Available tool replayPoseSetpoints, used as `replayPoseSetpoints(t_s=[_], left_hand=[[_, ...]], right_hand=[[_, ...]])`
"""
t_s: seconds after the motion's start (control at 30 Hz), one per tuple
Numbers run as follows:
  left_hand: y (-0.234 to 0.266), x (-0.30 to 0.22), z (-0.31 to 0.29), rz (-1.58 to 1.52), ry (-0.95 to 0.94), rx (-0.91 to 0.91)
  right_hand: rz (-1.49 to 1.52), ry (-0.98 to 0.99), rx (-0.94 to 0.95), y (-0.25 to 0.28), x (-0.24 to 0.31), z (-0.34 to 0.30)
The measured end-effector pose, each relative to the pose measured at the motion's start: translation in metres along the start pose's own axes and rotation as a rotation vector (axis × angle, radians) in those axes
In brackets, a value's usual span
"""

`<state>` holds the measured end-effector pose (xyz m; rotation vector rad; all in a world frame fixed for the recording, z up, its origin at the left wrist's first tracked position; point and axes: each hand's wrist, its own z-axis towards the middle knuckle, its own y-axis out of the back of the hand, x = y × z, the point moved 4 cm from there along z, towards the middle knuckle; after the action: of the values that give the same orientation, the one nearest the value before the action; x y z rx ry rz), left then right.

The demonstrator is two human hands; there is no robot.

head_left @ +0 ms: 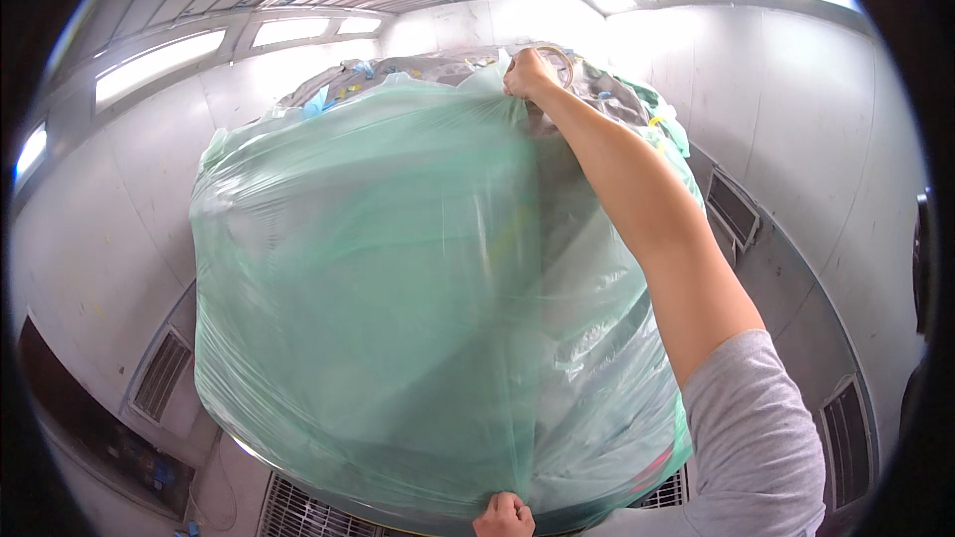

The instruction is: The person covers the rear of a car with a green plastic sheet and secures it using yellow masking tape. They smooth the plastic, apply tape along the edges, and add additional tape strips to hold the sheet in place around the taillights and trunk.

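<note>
A thin, see-through green plastic sheet (368, 268) is spread over a large vehicle-like body, with creases running along its right-hand edge. My right hand (529, 73) reaches far over the top and is closed on the gathered upper edge of the sheet. A roll of tape (566, 65), seen as a tan ring, is at that hand. Low in the view, my left hand (503, 517) has its fingers closed on the sheet's lower edge. Between the two hands the sheet is pulled into taut, straight folds.
A crumpled grey-brown cover (423, 68) with blue and yellow bits lies on top behind the sheet. Pale booth walls (796, 109) with vents (734, 207) stand on both sides. Floor grating (308, 509) shows below the front edge.
</note>
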<state>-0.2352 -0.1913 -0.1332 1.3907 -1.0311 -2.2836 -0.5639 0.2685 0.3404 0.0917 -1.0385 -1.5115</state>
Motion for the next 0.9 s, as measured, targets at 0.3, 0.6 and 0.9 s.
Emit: replayPoseSetpoints(t_s=[0.3,0.6,0.9], left_hand=[[0.003,-0.017,-0.011,-0.032,-0.09,-0.039],[0.145,-0.123,0.125,-0.364,-0.563,-0.241],[0.185,-0.273,0.352,-0.682,-0.58,-0.231]], right_hand=[[-0.161,0.01,0.067,0.024,-0.008,-0.013],[0.082,0.613,0.237,0.105,0.037,-0.134],[0.436,0.659,0.665,0.163,0.054,-0.226]])
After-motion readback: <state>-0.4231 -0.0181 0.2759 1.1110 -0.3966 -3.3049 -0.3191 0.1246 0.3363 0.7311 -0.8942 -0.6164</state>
